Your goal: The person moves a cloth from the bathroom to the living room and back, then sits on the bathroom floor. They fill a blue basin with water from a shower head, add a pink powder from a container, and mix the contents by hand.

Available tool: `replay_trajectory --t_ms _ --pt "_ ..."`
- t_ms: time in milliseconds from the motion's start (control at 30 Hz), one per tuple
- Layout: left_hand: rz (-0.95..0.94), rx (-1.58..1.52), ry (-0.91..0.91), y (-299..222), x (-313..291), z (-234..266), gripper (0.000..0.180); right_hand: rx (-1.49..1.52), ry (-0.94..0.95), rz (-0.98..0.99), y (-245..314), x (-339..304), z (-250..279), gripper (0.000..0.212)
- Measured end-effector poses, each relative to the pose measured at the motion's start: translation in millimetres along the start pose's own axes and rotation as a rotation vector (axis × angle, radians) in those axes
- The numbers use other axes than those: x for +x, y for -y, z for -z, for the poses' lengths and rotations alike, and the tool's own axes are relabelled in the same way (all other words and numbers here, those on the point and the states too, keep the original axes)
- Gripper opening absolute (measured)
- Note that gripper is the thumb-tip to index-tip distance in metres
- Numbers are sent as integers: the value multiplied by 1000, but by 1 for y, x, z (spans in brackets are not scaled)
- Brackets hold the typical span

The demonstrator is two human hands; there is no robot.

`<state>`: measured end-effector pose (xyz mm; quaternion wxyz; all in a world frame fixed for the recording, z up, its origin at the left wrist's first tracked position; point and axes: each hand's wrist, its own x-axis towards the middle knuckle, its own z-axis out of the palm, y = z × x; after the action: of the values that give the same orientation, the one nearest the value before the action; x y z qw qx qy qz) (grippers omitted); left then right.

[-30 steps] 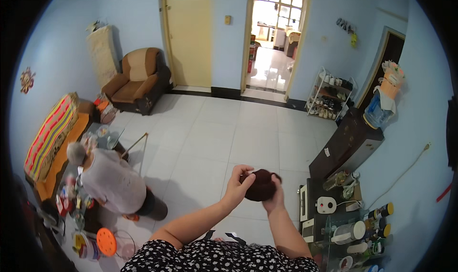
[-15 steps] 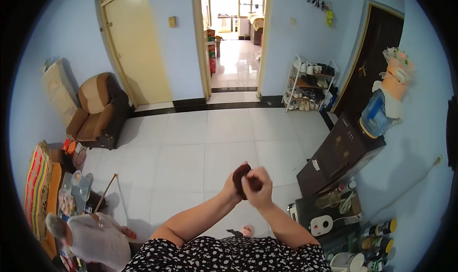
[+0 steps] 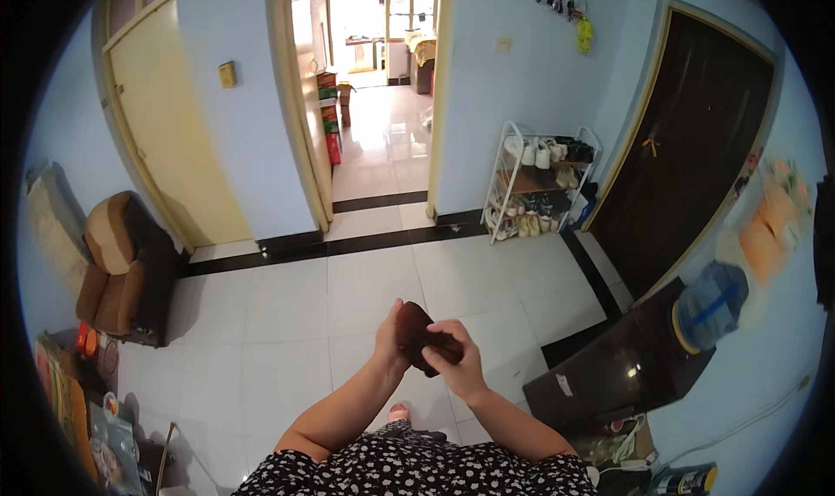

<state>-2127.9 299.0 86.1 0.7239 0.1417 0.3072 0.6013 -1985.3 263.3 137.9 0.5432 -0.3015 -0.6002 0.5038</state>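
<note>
In front of my body is a dark reddish-brown rounded thing [image 3: 414, 329], looking smooth and flattish; its kind I cannot make out. My left hand [image 3: 389, 344] grips it from the left, with the thumb side along its edge. On the other side my right hand [image 3: 459, 361] pinches its darker right part between thumb and fingers. Whether this is one folded piece or two pieces held together, I cannot tell. Both forearms reach in from the lower edge, above the pale tiled floor [image 3: 370, 278].
A white shoe rack [image 3: 500, 183] with several shoes stands ahead to the right, beside a dark door [image 3: 687, 139]. Nearer on the right is a dark cabinet [image 3: 609, 383] bearing a blue water bottle [image 3: 709, 309]. A brown armchair [image 3: 122, 274] sits at left; an open doorway [image 3: 383, 161] lies ahead.
My view has turned to the right and come nearer the shoe rack and dark door. The person at lower left has mostly left view. The fingers of my right hand have opened wider around the brown thing.
</note>
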Motion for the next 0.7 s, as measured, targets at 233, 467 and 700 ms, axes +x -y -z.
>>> replay_trajectory --t_ms 233,467,700 --pt "286 39 256 -49 185 -73 47 -72 -183 178 -30 187 52 14" --pt "554 -205 597 -47 364 -120 44 -303 -227 320 -92 342 153 12" --pt "478 -375 526 -74 551 -168 31 -446 133 524 -129 507 231 16"
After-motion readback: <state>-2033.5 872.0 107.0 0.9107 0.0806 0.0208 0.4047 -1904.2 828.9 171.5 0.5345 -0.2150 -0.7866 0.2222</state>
